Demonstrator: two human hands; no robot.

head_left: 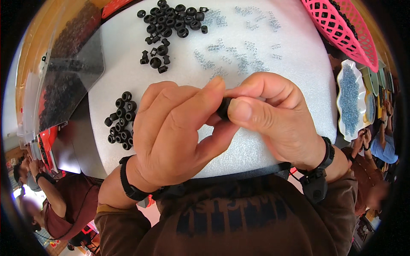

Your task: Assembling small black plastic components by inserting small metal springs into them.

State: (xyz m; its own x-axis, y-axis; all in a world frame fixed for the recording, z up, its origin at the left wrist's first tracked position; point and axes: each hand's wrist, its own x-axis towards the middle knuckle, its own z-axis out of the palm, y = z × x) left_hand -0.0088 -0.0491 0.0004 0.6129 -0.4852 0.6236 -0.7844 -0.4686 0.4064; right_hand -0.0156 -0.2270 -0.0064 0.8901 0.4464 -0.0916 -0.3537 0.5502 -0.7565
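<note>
My left hand (175, 132) and my right hand (273, 115) meet above the white foam pad (299, 77), both pinching one small black round part (224, 108) between thumbs and fingertips. Most of the part is hidden by my fingers. Left of my left hand lies a cluster of black ring-shaped parts (121, 120). A bigger heap of black parts (171, 23) sits at the far side of the pad. Small clear springs (239, 59) are scattered behind my hands.
A clear plastic bag of black parts (64, 72) lies at the left. A pink mesh basket (341, 25) sits at the far right, with a white dish of small blue-grey pieces (350, 100) below it. Other people sit at lower left and right.
</note>
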